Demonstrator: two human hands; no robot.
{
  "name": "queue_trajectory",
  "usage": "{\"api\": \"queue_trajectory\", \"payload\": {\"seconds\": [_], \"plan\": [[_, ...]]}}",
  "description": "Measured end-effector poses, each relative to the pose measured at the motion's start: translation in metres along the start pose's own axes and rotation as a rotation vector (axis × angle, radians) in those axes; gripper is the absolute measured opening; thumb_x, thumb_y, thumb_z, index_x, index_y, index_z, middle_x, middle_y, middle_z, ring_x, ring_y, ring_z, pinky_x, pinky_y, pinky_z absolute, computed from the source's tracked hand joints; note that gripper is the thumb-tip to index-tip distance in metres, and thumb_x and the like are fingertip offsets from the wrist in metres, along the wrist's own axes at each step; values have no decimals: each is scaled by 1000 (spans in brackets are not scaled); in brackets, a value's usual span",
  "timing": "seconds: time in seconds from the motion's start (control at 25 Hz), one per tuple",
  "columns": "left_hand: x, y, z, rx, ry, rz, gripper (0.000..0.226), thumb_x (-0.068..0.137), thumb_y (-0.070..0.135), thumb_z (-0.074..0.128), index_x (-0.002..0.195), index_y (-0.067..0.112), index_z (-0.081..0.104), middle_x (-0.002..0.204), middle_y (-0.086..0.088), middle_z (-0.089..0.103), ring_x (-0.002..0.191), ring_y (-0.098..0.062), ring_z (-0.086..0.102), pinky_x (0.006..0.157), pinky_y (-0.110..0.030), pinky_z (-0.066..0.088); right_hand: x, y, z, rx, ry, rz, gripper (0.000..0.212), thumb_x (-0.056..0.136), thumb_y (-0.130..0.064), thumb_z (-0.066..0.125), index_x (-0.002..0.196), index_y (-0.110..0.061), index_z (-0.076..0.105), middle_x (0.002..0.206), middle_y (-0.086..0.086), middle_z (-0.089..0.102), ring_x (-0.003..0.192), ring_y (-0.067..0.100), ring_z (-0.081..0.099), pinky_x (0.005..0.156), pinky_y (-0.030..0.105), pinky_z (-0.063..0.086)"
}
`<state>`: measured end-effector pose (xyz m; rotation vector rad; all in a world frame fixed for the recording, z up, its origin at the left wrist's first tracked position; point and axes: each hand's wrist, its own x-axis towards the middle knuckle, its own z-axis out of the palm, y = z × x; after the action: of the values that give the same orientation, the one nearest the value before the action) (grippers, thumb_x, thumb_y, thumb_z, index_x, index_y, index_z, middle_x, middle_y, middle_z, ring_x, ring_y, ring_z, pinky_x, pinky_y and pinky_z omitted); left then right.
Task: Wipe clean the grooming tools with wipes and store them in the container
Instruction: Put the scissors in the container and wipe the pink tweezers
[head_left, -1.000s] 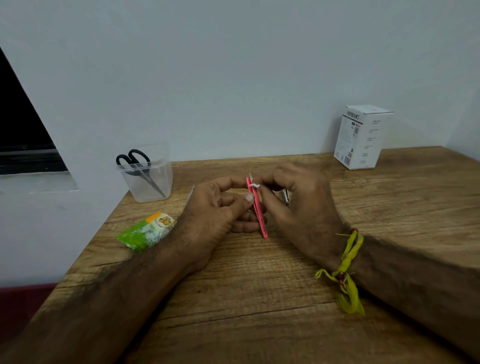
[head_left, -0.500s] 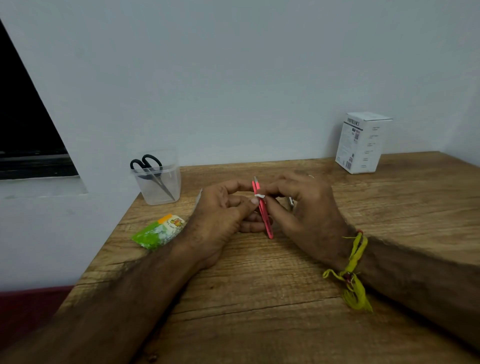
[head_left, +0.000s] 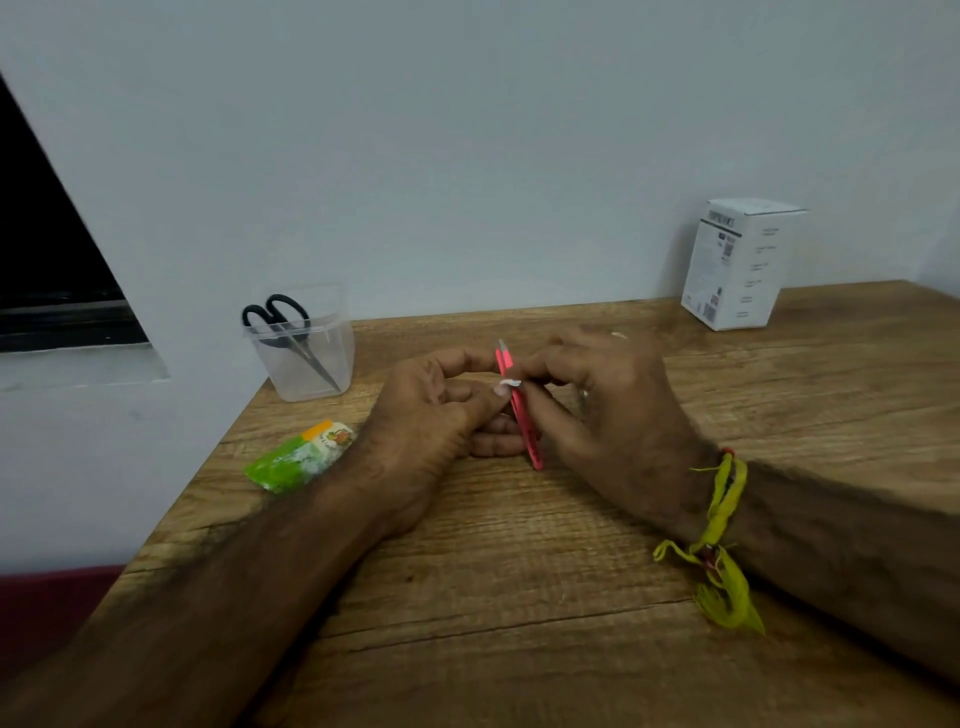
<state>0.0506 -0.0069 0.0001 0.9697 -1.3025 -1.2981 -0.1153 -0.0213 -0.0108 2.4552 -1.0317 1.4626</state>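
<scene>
Red tweezers (head_left: 523, 415) with a silver tip stand slanted between both hands at the middle of the wooden table (head_left: 519, 597). My left hand (head_left: 431, 415) pinches them between thumb and forefinger. My right hand (head_left: 608, 410) pinches a small white scrap of wipe (head_left: 510, 383) against the upper part of the tweezers. A clear plastic container (head_left: 306, 358) stands at the table's back left and holds black-handled scissors (head_left: 283, 325). A green and orange wipes packet (head_left: 301, 456) lies left of my left wrist.
A white printed box (head_left: 737, 265) stands at the back right against the wall. The table's left edge runs diagonally past the packet. A dark window opening (head_left: 47, 249) is on the far left. A yellow thread band (head_left: 719, 535) circles my right wrist.
The wipe scrap has slid a little down the tweezers from near the tip. Both hands keep their hold; the camera has shifted slightly.
</scene>
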Motion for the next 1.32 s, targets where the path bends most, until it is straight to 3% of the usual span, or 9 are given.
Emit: {"api": "queue_trajectory", "payload": {"seconds": [0.12, 0.36, 0.52, 0.96, 1.32], "plan": [[-1, 0, 0, 17, 4, 1, 21, 89, 0, 64, 110, 0, 66, 88, -25, 75, 68, -25, 74, 65, -34, 64, 0, 0, -1, 17, -2, 4, 9, 85, -12, 70, 91, -12, 77, 76, 0, 63, 72, 16, 60, 68, 37, 47], [0, -2, 1, 39, 5, 4, 26, 86, 3, 65, 111, 1, 67, 91, -25, 75, 75, -28, 74, 71, -40, 64, -4, 0, -4, -9, -31, 6, 10, 85, -12, 70, 93, -12, 77, 82, -1, 68, 78, 16, 62, 74, 33, 47], [0, -2, 1, 36, 9, 7, 30, 81, 5, 67, 111, 2, 68, 89, -25, 75, 70, -24, 74, 67, -37, 64, -5, 2, -5, 6, -34, 5, 12, 85, -14, 67, 92, -11, 77, 82, 0, 67, 78, 17, 62, 73, 41, 50], [1, -2, -1, -3, 21, -9, 30, 82, 6, 67, 111, 0, 67, 89, -24, 75, 70, -24, 75, 64, -33, 63, -6, 0, -9, 25, -70, 27, 18, 82, -15, 67, 96, -17, 78, 82, 0, 69, 79, 19, 65, 72, 44, 52], [2, 2, 0, -31, 43, -50, 24, 95, 5, 60, 116, -4, 62, 87, -21, 75, 68, -24, 75, 61, -31, 63, -6, -1, -10, -23, -121, -13, 17, 81, -18, 67, 93, -14, 79, 86, -1, 71, 81, 20, 67, 74, 43, 53]]}}
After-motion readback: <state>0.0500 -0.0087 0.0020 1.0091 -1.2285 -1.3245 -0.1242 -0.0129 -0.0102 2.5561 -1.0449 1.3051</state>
